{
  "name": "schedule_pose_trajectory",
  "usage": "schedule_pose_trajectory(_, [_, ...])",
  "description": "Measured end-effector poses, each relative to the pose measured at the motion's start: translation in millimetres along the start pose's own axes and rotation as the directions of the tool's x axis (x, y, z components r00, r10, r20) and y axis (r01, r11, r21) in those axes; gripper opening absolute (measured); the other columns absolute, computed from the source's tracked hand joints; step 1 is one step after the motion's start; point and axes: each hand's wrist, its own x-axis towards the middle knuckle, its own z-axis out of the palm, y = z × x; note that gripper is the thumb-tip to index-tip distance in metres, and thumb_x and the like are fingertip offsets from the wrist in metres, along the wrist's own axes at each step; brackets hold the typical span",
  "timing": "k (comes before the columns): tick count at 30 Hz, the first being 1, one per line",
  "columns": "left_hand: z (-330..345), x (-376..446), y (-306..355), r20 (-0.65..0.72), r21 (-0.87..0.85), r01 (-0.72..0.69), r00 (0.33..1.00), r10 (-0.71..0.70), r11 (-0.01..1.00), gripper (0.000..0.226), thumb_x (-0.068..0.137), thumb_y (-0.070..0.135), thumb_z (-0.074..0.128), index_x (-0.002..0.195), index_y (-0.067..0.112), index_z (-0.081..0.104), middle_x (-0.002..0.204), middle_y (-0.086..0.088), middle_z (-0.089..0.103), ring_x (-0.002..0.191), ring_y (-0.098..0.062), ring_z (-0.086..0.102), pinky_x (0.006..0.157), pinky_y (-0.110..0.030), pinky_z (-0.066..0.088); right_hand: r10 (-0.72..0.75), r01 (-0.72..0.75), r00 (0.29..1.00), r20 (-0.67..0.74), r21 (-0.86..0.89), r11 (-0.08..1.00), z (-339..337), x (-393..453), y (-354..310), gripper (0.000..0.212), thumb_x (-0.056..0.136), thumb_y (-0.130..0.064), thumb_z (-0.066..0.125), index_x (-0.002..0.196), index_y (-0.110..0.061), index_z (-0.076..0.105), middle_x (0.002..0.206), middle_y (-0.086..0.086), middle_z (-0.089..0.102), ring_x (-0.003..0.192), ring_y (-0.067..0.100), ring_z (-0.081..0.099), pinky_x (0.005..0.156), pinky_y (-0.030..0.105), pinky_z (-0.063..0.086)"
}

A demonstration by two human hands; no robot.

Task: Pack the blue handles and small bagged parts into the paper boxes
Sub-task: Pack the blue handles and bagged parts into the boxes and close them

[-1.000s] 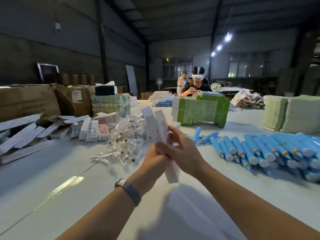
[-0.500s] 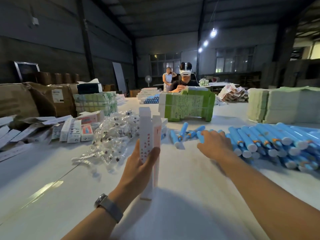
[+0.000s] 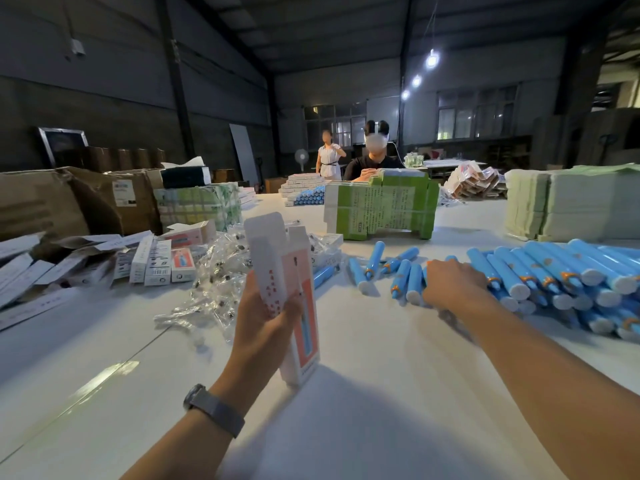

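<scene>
Against palm (image 3: 263, 327), flat-sided paper box (image 3: 294, 292)

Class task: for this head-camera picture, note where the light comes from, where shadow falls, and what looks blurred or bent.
Head view: bright ceiling lamps flare against the dark hall; the forearms cast a soft shadow on the white table; wide-angle lens bows the edges; the right hand on the blue plastic handles is slightly motion-blurred.
</scene>
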Motion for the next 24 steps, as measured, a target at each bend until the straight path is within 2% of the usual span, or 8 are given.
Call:
schedule_pose_trajectory(3, [-1.0,0.5,0.2,-0.017,0.018,-0.007,1.0,0.008,1.0,0.043,0.087,-0.006,0.062,0.107,0.026,0.041,0.087,0.019,0.061,0.086,-0.002,0.065,0.064,-0.016,0.055,0.009,-0.009,1.0,-0.001,-0.034,0.999,-5.5,-0.1,-5.0,0.029,0.078,-0.042,0.065,0.094,-0.027,0.046,0.073,-0.005,0.035,0.085,0.021,0.048,0.067,0.029,0.036])
schedule_pose_trajectory(6, [1.2,-0.2,5.7,-0.055,-0.004,-0.006,0.998,0.006,1.0,0.032,0.087,0.028,0.067,0.107,0.03,0.043,0.085,0.022,0.063,0.082,-0.002,0.068,0.059,-0.014,0.054,0.02,-0.019,1.0,-0.024,0.016,1.0,-0.6,3.4,-9.7,0.018,0.083,-0.035,0.062,0.094,-0.029,0.05,0.073,-0.006,0.035,0.093,0.021,0.051,0.066,0.029,0.033])
schedule_pose_trajectory(8, [1.5,-0.4,11.5,-0.058,-0.006,-0.018,0.998,0.017,1.0,0.03,0.082,0.046,0.06,0.107,0.034,0.048,0.088,0.019,0.065,0.083,-0.005,0.069,0.06,-0.016,0.055,0.025,-0.022,0.999,-0.033,0.073,0.997,5.2,4.7,-11.2,0.014,0.083,-0.029,0.062,0.086,-0.027,0.048,0.078,-0.004,0.041,0.085,0.021,0.044,0.06,0.028,0.031])
schedule_pose_trajectory(12, [-0.2,-2.4,16.5,-0.022,-0.051,-0.012,1.0,0.011,0.999,0.026,0.087,0.046,0.051,0.109,0.032,0.049,0.09,0.01,0.065,0.085,-0.024,0.07,0.065,-0.037,0.061,-0.004,0.0,0.999,0.033,0.129,0.992,6.5,8.6,-9.5,0.026,0.077,-0.03,0.065,0.09,-0.02,0.045,0.075,-0.001,0.042,0.079,0.023,0.046,0.062,0.029,0.037])
schedule_pose_trajectory(15, [-1.5,-2.5,17.7,-0.008,-0.102,-0.01,1.0,0.01,0.995,0.026,0.089,0.043,0.048,0.112,0.03,0.048,0.091,0.008,0.065,0.079,-0.027,0.07,0.059,-0.033,0.059,-0.034,0.018,0.996,0.085,0.184,0.983,4.3,7.4,-11.1,0.042,0.073,-0.036,0.07,0.082,-0.016,0.035,0.077,0.0,0.048,0.081,0.023,0.052,0.062,0.03,0.037])
schedule_pose_trajectory(17, [-1.8,-2.7,18.2,0.003,-0.12,-0.006,1.0,0.006,0.993,0.026,0.089,0.043,0.047,0.112,0.03,0.048,0.09,0.01,0.065,0.077,-0.027,0.07,0.058,-0.031,0.058,0.0,-0.033,0.994,0.106,0.306,0.952,-0.3,5.5,-14.1,0.041,0.075,-0.034,0.069,0.078,-0.014,0.034,0.077,0.003,0.052,0.069,0.02,0.053,0.056,0.027,0.037])
schedule_pose_trajectory(20, [-2.5,-2.8,16.4,0.018,-0.137,-0.009,1.0,0.012,0.991,0.024,0.089,0.043,0.046,0.11,0.032,0.049,0.088,0.013,0.066,0.074,-0.025,0.07,0.058,-0.028,0.057,0.004,-0.118,0.986,0.168,0.679,0.725,-17.7,2.0,-23.3,0.024,0.076,-0.025,0.068,0.077,-0.007,0.051,0.058,0.008,0.052,0.044,0.019,0.042,0.043,0.021,0.031])
schedule_pose_trajectory(24, [-2.8,-1.1,16.0,0.022,-0.147,-0.007,1.0,0.01,0.989,0.024,0.09,0.041,0.045,0.11,0.03,0.05,0.086,0.01,0.066,0.071,-0.022,0.069,0.056,-0.027,0.056,-0.198,-0.091,0.972,0.123,0.982,0.164,-53.3,-19.4,-49.9,0.01,0.082,-0.012,0.06,0.083,-0.008,0.051,0.067,0.007,0.048,0.038,0.011,0.036,0.037,0.019,0.027])
